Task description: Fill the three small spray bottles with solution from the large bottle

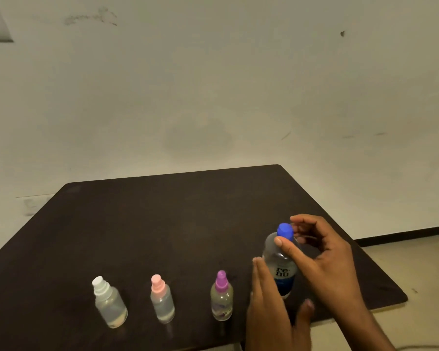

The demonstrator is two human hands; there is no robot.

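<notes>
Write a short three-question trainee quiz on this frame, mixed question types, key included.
1. True or false: the large bottle has its blue cap on.
2. Multiple choice: which small spray bottle stands nearest the large bottle? A) white-topped bottle B) pink-topped bottle C) purple-topped bottle
3. Short answer: what is each hand doing?

Key:
1. True.
2. C.
3. The right hand curls round the blue cap, thumb and fingers at its sides; the left hand is open, fingers straight, beside the large bottle's body. All four bottles stand upright on the dark table.
</notes>
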